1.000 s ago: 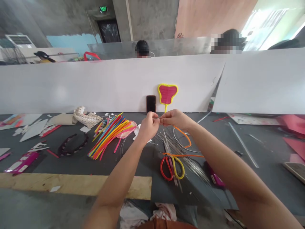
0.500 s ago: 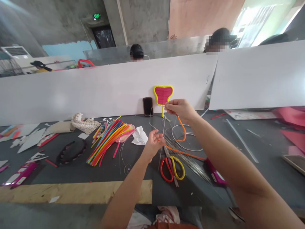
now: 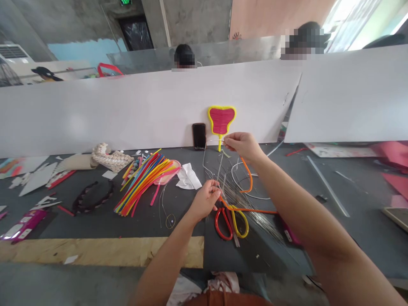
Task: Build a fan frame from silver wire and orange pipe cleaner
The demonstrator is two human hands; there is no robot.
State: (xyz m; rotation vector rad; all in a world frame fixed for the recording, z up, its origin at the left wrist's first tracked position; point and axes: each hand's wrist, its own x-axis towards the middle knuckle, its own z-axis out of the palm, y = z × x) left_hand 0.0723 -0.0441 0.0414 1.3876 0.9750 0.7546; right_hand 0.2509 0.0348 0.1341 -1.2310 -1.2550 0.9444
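Observation:
My right hand (image 3: 245,145) is closed in a pinch on a thin bent wire (image 3: 204,158), whose upper stretch runs left from the fingertips. An orange tube (image 3: 250,176) hangs in a curve below this hand. Lower and to the left, my left hand (image 3: 206,199) has its fingers pinched together at the wire's lower end. Another orange length (image 3: 251,210) stretches rightward from those fingertips; whether the wire passes inside it I cannot tell. Just below lie scissors (image 3: 240,224) with red and yellow handles, beside a bundle of loose wires (image 3: 263,225).
A yellow-rimmed red fan shape (image 3: 222,121) and a phone (image 3: 199,136) lean on the white partition (image 3: 143,110). Coloured strips (image 3: 143,182), crumpled white paper (image 3: 188,176) and a dark braided hoop (image 3: 92,197) lie leftward. A wire coil (image 3: 234,174) is behind my right forearm. People sit beyond.
My left hand's spread fingers have closed into a pinch at the wire and orange tube. My right hand keeps its pinch. The whole view has shifted slightly.

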